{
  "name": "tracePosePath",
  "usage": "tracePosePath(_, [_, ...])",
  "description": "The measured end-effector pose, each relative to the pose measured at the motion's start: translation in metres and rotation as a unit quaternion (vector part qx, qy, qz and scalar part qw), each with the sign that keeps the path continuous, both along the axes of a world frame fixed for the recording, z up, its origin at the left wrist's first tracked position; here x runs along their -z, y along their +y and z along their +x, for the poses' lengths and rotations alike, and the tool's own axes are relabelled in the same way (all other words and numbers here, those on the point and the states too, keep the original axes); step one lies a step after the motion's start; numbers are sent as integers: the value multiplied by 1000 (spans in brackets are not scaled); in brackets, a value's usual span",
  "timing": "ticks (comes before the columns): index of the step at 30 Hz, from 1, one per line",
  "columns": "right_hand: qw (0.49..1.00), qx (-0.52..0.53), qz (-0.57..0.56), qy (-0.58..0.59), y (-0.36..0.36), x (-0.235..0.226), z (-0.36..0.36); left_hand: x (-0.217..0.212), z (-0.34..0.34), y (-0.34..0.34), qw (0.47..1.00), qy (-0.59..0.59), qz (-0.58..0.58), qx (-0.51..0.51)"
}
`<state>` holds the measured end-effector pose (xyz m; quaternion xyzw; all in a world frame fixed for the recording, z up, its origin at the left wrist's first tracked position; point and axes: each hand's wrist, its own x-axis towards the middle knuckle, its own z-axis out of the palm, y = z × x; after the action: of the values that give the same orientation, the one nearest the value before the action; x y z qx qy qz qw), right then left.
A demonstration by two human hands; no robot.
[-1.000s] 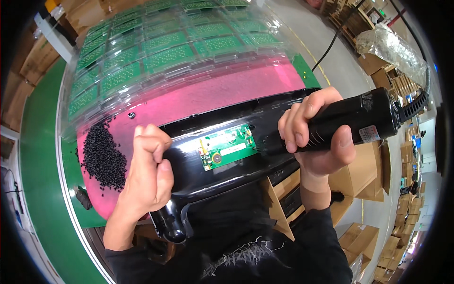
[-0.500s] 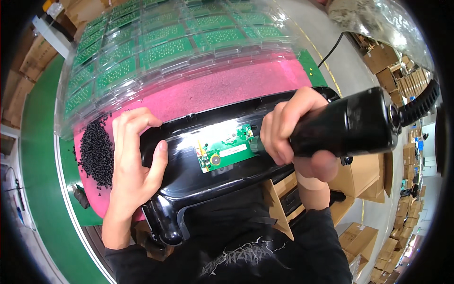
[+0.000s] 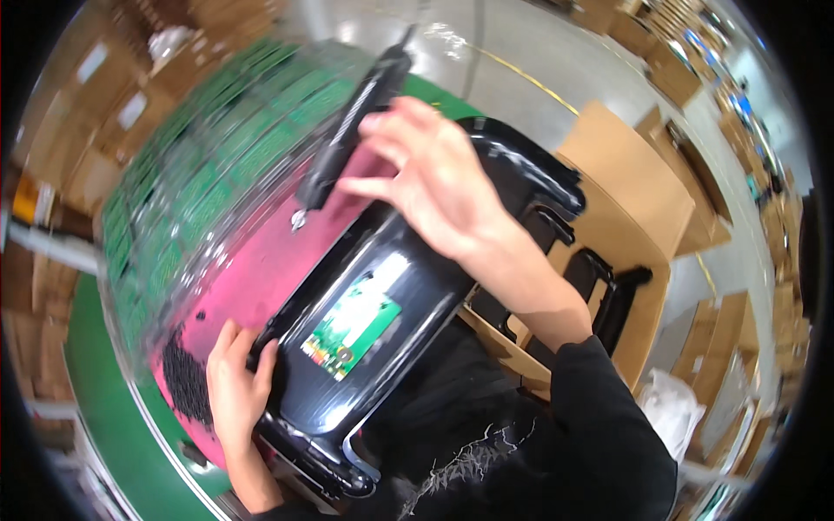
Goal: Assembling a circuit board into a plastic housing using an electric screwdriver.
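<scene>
Beside the right hand's (image 3: 426,174) parted fingers, a black cylindrical screwdriver (image 3: 354,130) was best kept off the glossy black plastic housing (image 3: 417,300); whether the left hand (image 3: 234,386) gripped was unclear.

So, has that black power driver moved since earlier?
Yes: the driver has gone from over the right side of the black housing to the pink mat, near the clear trays.

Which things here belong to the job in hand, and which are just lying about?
Likely the job:
shell, left hand at its edge
board on the shell
driver, by the right hand
black bits, probably

Apparently lying about:
white bag
brown boxes
</scene>
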<state>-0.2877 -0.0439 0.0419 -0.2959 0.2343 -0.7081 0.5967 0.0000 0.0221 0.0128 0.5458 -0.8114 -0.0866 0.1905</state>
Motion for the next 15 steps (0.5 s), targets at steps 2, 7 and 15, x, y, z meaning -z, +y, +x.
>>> tracePosePath(2, [957, 139, -79, 241, 35, 6, -13, 8, 8, 1, 999, -37, -16, -9])
tracePosePath(7, [555, 576, -183, 571, 136, 43, -59, -12, 2, 17, 999, -41, 23, 1])
tracePosePath(15, [619, 380, 273, 632, 197, 326, -183, -25, 31, 108, 953, 53, -294, -54])
